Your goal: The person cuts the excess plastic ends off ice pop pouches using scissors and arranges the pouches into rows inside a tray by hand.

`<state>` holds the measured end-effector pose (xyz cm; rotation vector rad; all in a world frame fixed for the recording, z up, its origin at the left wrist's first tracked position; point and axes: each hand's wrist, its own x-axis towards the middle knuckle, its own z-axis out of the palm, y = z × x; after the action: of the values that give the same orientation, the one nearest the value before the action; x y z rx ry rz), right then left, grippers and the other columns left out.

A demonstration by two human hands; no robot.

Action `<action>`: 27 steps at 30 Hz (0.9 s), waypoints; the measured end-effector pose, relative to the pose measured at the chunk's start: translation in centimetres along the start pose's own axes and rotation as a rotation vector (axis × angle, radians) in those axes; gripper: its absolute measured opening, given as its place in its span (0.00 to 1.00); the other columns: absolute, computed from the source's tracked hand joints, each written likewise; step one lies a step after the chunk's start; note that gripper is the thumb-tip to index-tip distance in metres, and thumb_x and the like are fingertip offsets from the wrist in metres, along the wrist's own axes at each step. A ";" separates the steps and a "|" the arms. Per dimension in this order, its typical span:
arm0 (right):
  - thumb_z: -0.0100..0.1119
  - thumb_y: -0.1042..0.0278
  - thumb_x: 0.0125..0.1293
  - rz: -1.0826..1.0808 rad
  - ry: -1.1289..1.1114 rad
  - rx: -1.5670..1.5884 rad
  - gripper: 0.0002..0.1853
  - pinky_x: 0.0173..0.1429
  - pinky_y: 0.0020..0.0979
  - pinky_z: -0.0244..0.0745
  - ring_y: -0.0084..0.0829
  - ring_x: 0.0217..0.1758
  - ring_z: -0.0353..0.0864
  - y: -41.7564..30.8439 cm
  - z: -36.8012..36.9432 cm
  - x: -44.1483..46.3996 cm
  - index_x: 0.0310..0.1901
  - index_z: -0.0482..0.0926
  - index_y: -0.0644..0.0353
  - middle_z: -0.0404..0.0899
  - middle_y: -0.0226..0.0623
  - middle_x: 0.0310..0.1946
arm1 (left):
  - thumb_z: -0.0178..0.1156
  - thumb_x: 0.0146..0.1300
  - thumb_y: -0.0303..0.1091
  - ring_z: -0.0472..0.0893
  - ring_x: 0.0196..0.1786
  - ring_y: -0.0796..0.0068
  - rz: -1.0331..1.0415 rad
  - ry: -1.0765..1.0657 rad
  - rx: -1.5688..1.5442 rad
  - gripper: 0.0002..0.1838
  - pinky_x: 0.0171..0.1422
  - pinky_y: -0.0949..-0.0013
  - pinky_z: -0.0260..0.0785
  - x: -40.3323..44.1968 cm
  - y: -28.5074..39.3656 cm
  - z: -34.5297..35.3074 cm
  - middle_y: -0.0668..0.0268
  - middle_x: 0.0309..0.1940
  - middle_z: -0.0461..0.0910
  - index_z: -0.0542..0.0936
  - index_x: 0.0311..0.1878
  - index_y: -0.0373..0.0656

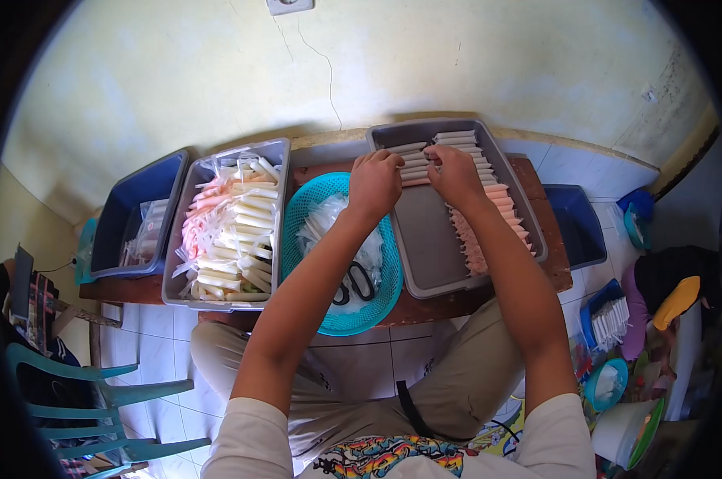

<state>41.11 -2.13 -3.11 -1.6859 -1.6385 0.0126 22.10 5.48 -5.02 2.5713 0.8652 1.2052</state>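
Both hands are over the grey tray (430, 247) on the bench, at its upper rows of slim filled plastic tubes. My left hand (377, 185) is closed in a pinch at the left end of a pale plastic tube (410, 148). At that tube's other end, my right hand (457, 176) has its thumb and fingers pressed together. More pale tubes lie side by side beneath and beyond the hands. Pink tubes (501, 204) form a row down the tray's right side, partly hidden by my right forearm.
Left of the tray, a turquoise basket (391, 283) holds clear plastic bags and black-handled scissors (359, 281). Further left stand a grey bin (278, 215) of white and pink filled tubes and a blue bin (130, 191). A green plastic chair (106, 391) is at lower left; another person (656, 287) is at right.
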 end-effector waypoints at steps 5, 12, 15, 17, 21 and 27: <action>0.65 0.76 0.63 0.014 -0.051 -0.148 0.17 0.68 0.47 0.80 0.52 0.59 0.86 4.4 1.0 0.9 0.55 0.88 0.62 0.89 0.51 0.52 | 0.64 0.65 0.27 0.87 0.55 0.56 0.032 -0.152 0.196 0.09 0.69 0.52 0.73 2.3 -0.9 3.4 0.58 0.45 0.89 0.90 0.45 0.46; 0.57 0.72 0.69 -0.008 -0.129 -0.299 0.15 0.65 0.48 0.81 0.50 0.57 0.87 6.1 2.6 2.2 0.52 0.90 0.58 0.90 0.45 0.50 | 0.64 0.65 0.29 0.90 0.52 0.58 0.012 -0.349 0.425 0.08 0.67 0.56 0.74 4.6 -2.0 5.9 0.58 0.44 0.91 0.92 0.42 0.47; 0.55 0.72 0.71 -0.123 -0.143 -0.445 0.15 0.63 0.46 0.82 0.45 0.57 0.87 5.9 3.5 2.6 0.50 0.91 0.55 0.91 0.40 0.48 | 0.63 0.67 0.30 0.92 0.49 0.61 -0.018 -0.468 0.530 0.09 0.64 0.57 0.72 5.1 -1.7 6.0 0.61 0.40 0.92 0.93 0.39 0.50; 0.56 0.70 0.72 -0.184 -0.188 -0.513 0.14 0.63 0.44 0.82 0.40 0.58 0.85 6.2 4.4 2.7 0.49 0.91 0.52 0.91 0.36 0.46 | 0.62 0.70 0.31 0.92 0.48 0.64 -0.068 -0.551 0.594 0.11 0.64 0.56 0.69 5.5 -1.2 6.2 0.64 0.39 0.93 0.93 0.38 0.53; 0.55 0.68 0.73 -0.171 -0.187 -0.578 0.12 0.63 0.44 0.82 0.40 0.60 0.85 6.2 5.7 2.7 0.46 0.91 0.51 0.90 0.35 0.46 | 0.65 0.66 0.30 0.92 0.48 0.61 -0.092 -0.562 0.556 0.07 0.61 0.56 0.71 6.0 -0.4 5.7 0.61 0.39 0.93 0.92 0.38 0.53; 0.55 0.68 0.73 -0.187 -0.147 -0.590 0.11 0.63 0.44 0.81 0.39 0.61 0.84 6.6 6.3 2.1 0.45 0.89 0.52 0.89 0.34 0.49 | 0.64 0.68 0.31 0.92 0.49 0.62 -0.085 -0.584 0.574 0.08 0.60 0.58 0.69 5.6 -0.5 5.7 0.62 0.40 0.93 0.92 0.40 0.53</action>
<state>43.91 3.68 -9.86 -1.9807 -2.0394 -0.4928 28.99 9.57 -5.28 3.0039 1.2759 0.1344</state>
